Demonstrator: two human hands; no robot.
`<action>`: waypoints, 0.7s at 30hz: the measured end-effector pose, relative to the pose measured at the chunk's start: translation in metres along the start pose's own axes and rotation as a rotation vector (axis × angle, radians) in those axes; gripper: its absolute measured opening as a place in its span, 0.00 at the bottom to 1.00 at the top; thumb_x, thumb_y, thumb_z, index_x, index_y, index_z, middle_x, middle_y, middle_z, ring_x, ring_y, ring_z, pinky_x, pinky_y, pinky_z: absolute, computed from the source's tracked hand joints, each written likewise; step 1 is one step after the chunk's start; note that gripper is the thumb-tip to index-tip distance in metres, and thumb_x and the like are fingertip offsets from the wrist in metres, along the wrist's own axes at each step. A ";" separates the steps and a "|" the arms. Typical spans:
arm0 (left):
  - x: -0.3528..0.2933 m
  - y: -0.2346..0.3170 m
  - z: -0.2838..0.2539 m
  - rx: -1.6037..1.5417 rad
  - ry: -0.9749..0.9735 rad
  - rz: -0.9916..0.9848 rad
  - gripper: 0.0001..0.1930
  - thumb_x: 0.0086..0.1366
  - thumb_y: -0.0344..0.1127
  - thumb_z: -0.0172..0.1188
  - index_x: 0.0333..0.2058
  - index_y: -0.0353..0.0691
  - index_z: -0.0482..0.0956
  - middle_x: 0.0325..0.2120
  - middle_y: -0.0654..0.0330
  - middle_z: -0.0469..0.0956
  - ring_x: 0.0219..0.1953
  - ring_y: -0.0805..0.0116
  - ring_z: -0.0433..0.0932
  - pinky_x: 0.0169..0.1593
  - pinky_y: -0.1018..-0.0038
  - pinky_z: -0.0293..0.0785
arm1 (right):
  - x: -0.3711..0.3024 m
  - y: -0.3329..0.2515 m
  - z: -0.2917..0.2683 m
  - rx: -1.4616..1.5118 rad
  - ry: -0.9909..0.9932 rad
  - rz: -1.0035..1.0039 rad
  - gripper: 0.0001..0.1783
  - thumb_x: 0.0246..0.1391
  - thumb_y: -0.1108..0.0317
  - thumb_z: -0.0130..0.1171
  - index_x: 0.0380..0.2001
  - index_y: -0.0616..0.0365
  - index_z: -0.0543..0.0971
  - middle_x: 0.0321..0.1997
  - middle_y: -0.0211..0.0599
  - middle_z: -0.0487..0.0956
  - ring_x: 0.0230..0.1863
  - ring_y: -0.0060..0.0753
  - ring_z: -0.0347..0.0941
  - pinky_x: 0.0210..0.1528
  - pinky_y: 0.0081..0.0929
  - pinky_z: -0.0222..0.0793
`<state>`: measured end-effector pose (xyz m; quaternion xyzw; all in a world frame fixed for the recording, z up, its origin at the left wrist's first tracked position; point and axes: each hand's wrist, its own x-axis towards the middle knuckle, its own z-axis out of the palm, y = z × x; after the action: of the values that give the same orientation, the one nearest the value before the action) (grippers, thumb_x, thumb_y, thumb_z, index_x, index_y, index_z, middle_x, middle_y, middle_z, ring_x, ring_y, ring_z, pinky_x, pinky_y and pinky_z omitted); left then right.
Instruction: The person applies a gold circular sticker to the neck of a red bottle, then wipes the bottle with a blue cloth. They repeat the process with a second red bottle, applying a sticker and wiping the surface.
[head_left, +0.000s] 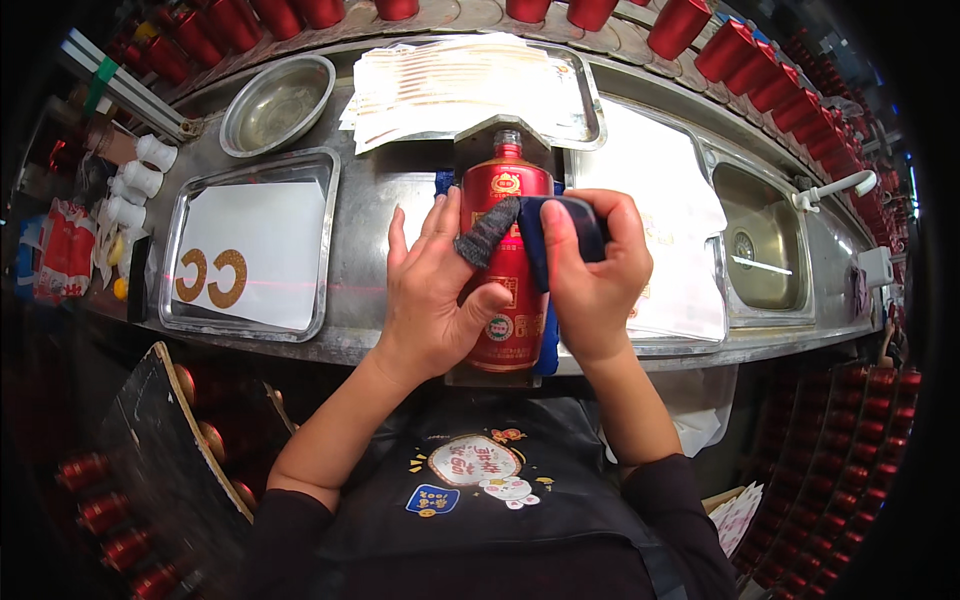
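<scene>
A red bottle (508,330) with gold print and a bare clear neck lies in a metal holder (505,127) in front of me, neck pointing away. My left hand (430,285) rests against its left side, fingers stretched and spread, thumb on the red surface. A dark grey knitted finger cover (487,232) sits on one of its fingers, over the bottle's middle. In my right hand (605,275) is a dark blue flat pad (575,225), pinched between thumb and fingers at the bottle's right side. Blue cloth (550,335) shows beneath the bottle.
On the left, a metal tray (325,250) holds a white sheet with two gold curved pieces (228,278). Behind are a metal bowl (278,105) and stacked printed sheets (440,85). White sheets (665,230) and a sink (762,240) lie right. Red cups (680,28) line the far conveyor.
</scene>
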<state>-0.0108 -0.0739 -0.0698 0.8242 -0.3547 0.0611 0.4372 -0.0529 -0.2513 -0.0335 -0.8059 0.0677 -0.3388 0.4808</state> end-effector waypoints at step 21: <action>0.021 0.041 -0.009 0.392 0.109 0.154 0.19 0.65 0.53 0.62 0.45 0.49 0.88 0.69 0.35 0.59 0.73 0.30 0.46 0.69 0.31 0.27 | -0.019 0.025 -0.022 0.181 0.126 0.258 0.07 0.62 0.72 0.63 0.40 0.64 0.78 0.37 0.30 0.77 0.38 0.19 0.72 0.44 0.18 0.70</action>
<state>-0.0192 -0.0931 -0.0277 0.8595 -0.3735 0.2067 0.2811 -0.0757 -0.2723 -0.0562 -0.7211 0.1696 -0.3289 0.5858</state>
